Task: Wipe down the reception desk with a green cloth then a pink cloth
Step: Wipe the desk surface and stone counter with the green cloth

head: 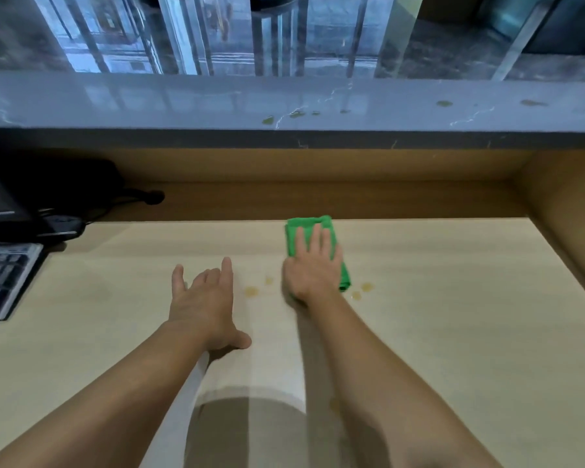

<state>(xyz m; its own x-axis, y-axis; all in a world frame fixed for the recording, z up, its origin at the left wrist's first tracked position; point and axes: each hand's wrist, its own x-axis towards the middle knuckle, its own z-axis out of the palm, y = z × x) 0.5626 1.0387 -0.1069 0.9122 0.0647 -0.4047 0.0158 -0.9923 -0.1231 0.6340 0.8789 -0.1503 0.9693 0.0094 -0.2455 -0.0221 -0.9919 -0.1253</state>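
Your right hand (pixel 313 268) presses flat, fingers straight, on the folded green cloth (pixel 306 231); your left hand (pixel 205 304) rests open on the desk (pixel 436 298) nearby.

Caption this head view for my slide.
Right hand presses green cloth onto the stained desk; left hand lies open alongside.

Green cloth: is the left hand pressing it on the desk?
No, the right hand lies flat on the green cloth, while the left hand is empty, apart from it.
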